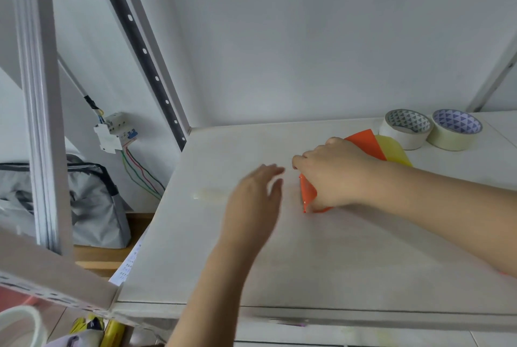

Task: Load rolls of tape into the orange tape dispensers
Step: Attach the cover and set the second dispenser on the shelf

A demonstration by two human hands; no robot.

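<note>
Head view: our right fingers (300,163) curl over the orange dispenser (309,192), gripping it on the table (307,257). Our left hand (251,198), blurred, hovers just beside it, fingers spread and holding nothing. Behind the dispenser stand two tape rolls (405,128), side by side, touching.

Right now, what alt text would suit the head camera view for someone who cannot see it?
A person's right hand grips an orange tape dispenser on a white shelf while the open left hand hovers beside it. Two tape rolls sit behind.
</note>
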